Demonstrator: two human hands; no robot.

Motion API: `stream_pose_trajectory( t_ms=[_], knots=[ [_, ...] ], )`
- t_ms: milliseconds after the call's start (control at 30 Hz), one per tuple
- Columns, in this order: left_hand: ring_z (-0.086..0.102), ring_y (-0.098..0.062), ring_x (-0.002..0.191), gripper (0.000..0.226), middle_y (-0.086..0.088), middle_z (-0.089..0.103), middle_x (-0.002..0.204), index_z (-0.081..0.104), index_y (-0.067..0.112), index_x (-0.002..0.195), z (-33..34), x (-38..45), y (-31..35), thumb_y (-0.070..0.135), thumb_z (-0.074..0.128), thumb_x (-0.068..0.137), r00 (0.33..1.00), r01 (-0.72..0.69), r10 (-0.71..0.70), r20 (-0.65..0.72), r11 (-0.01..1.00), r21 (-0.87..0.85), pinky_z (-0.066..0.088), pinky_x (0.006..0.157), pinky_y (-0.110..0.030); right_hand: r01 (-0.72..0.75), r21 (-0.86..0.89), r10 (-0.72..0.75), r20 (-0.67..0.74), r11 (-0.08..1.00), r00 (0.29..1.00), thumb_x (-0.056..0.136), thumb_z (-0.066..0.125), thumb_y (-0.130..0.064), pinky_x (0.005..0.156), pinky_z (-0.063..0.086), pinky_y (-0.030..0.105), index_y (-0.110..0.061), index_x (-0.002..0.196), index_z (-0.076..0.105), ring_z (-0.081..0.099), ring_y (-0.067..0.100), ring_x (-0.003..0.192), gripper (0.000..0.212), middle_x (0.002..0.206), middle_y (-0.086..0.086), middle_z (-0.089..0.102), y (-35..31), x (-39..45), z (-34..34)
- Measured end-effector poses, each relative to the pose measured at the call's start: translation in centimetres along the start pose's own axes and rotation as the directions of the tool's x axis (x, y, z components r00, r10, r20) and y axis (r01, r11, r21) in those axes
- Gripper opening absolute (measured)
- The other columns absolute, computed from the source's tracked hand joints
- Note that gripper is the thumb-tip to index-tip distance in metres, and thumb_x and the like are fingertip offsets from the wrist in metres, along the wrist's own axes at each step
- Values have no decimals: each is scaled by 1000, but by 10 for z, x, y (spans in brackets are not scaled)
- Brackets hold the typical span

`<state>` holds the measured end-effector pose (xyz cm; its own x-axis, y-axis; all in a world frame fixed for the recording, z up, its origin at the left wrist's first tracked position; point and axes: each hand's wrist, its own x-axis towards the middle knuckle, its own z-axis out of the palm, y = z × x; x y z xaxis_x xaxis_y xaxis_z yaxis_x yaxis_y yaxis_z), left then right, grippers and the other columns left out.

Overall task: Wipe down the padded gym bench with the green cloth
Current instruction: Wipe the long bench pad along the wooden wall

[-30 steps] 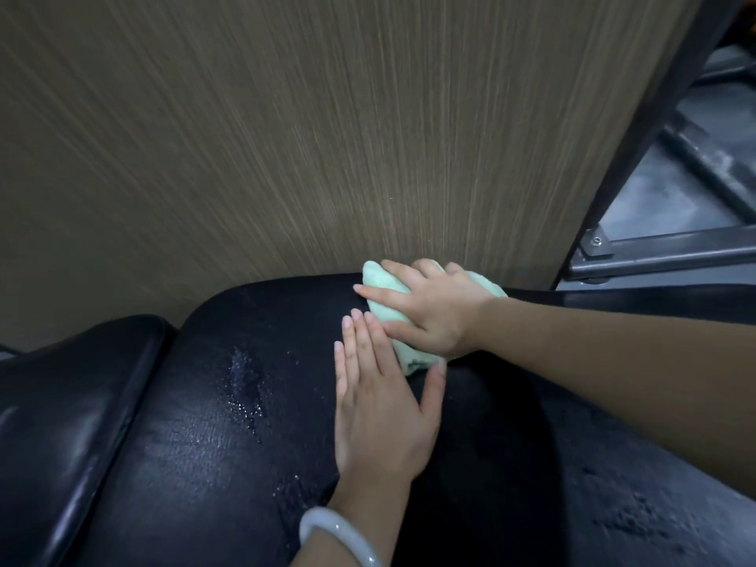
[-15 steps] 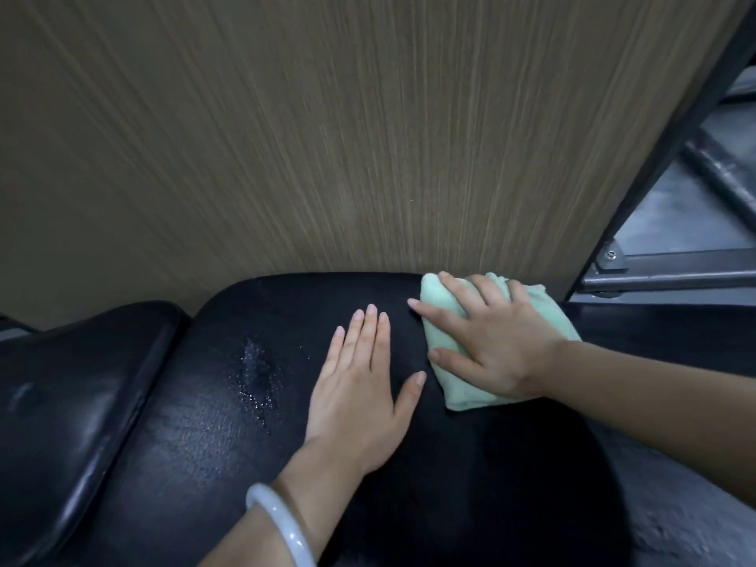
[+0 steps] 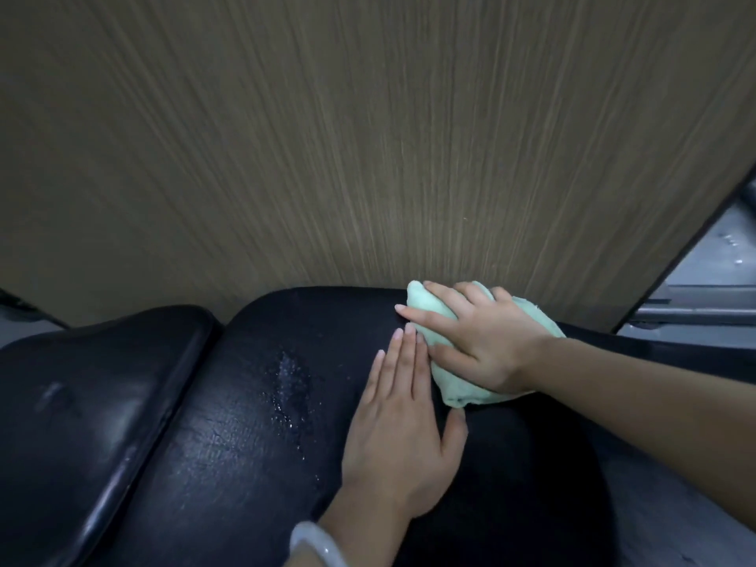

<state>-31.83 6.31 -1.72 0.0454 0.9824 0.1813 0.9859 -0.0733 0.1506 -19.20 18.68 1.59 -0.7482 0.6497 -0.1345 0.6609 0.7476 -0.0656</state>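
A black padded bench [image 3: 229, 456] fills the lower part of the view, its cracked surface carrying a wet streak [image 3: 292, 386] left of centre. My right hand [image 3: 478, 341] presses a bunched pale green cloth [image 3: 462, 392] onto the pad's far edge, fingers spread over it and slightly curved. My left hand [image 3: 401, 435] lies flat on the pad just left of the cloth, fingers straight and together, a pale bangle [image 3: 317, 544] on the wrist. Most of the cloth is hidden under my right hand.
A brown wood-grain wall panel [image 3: 368, 137] rises directly behind the bench. A second black pad [image 3: 82, 403] sits to the left, separated by a narrow gap. Grey metal frame bars [image 3: 695, 311] and floor show at the right edge.
My right hand slid the cloth right, then back to the left along the pad's far edge. My left hand stayed flat on the pad, now touching the cloth's side.
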Motion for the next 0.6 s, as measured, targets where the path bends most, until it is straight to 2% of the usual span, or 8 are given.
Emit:
stream_pose_trajectory(
  t_ms=[333, 467, 600],
  knots=[
    [19, -26, 145, 85, -17, 21, 156, 26, -3, 146, 1, 1, 2, 52, 41, 83, 996, 72, -74, -54, 997, -38, 20, 108, -37, 207, 12, -207, 95, 978, 974, 79, -8, -58, 107, 29, 39, -59, 140, -13, 28, 19, 130, 61, 159, -7, 4, 1, 44, -12],
    [23, -28, 143, 90, -19, 25, 154, 32, -5, 144, 3, 1, 3, 54, 43, 77, 993, 105, -106, -59, 994, -25, 22, 107, -38, 248, -7, -245, 128, 969, 961, 79, -6, -56, 108, 30, 39, -60, 134, -20, 24, 19, 133, 57, 160, -5, -2, -3, 53, -15],
    [31, -32, 139, 90, -21, 33, 150, 41, -6, 139, 4, -2, 5, 56, 43, 74, 985, 163, -165, -53, 986, -27, 26, 105, -40, 251, -6, -248, 141, 968, 958, 79, -6, -64, 108, 30, 41, -61, 133, -20, 25, 21, 135, 57, 160, -5, -4, -9, 63, -17]
  ],
)
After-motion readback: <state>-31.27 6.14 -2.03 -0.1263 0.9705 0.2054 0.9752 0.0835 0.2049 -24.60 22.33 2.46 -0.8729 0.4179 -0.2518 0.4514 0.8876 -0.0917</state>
